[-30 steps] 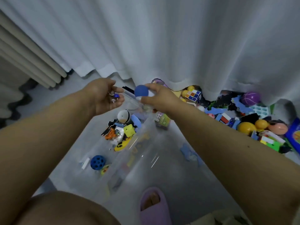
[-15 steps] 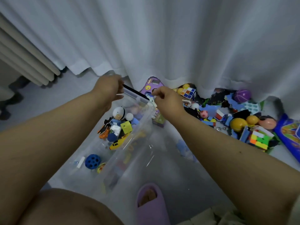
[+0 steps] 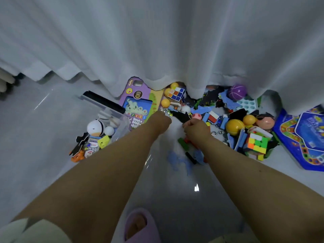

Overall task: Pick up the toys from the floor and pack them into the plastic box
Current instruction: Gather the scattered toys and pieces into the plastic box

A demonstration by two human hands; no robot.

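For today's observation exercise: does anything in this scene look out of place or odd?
Yes. Most toys lie in a jumble on the floor under the curtain's hem, such as the purple ball and yellow ball, instead of in the plastic box.

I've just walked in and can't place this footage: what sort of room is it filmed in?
Most likely a room in a home, perhaps a play corner. A long white curtain hangs to a glossy pale floor, toys such as a puzzle cube lie scattered, and a slippered foot shows.

Two multicoloured plastic puzzle cubes [image 3: 176, 93] [image 3: 257, 143] lie among the toys. One purple ribbed ball [image 3: 237, 92] sits there, plus one blue cardboard game board [image 3: 298, 137].
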